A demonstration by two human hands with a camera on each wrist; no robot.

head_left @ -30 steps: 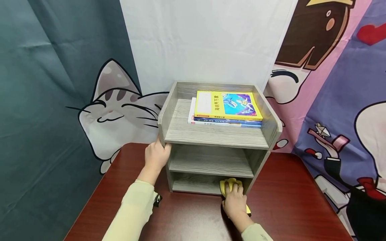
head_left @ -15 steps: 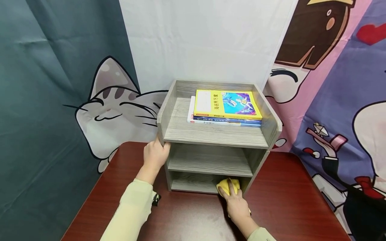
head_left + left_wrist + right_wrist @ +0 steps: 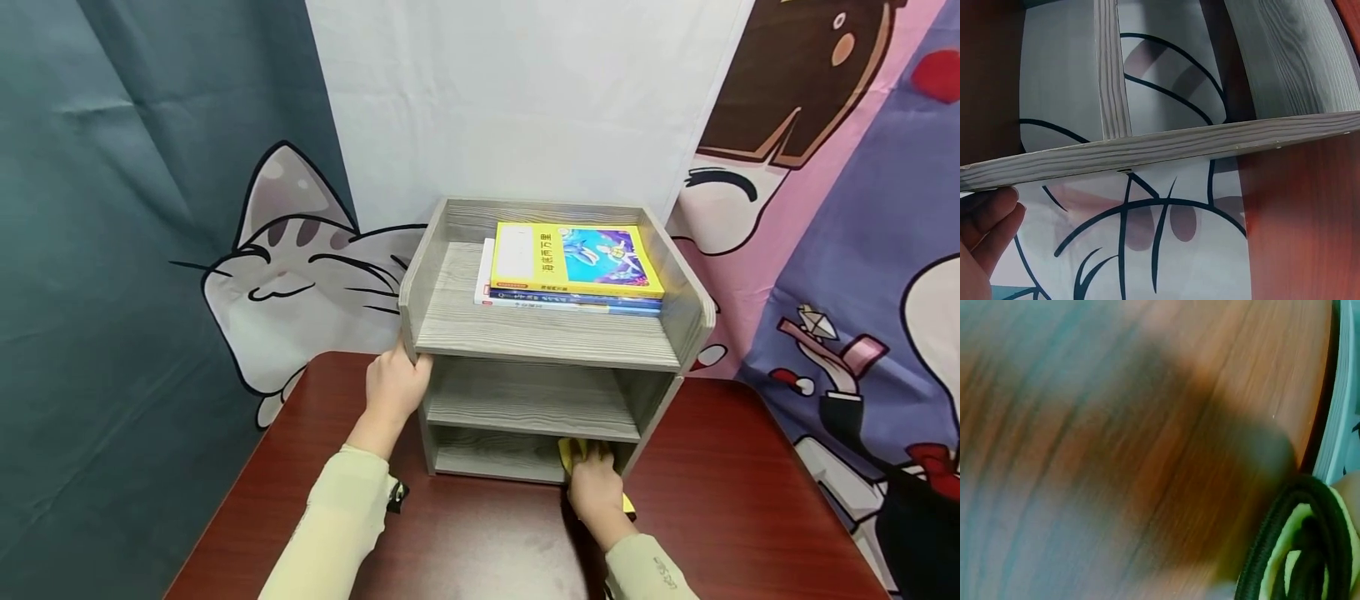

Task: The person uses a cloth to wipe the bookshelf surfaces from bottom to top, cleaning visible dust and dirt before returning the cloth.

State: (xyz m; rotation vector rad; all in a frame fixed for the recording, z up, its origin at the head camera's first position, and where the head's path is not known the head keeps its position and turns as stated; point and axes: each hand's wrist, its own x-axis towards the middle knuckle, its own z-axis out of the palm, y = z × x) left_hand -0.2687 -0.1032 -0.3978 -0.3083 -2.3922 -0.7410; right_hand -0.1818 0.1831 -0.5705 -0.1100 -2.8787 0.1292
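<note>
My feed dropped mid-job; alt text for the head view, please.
A person's right hand holds a yellow cloth partly inside the lowest compartment of a gray shelf unit; the left hand grips its left side. Books lie stacked on top.

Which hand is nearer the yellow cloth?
Right. The right hand is on the yellow cloth at the bottom compartment; the left hand grips the shelf's left side, higher up.

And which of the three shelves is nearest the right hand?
The bottom shelf, where the right hand touches the yellow cloth; the middle shelf is higher, and the top shelf carries books.
</note>
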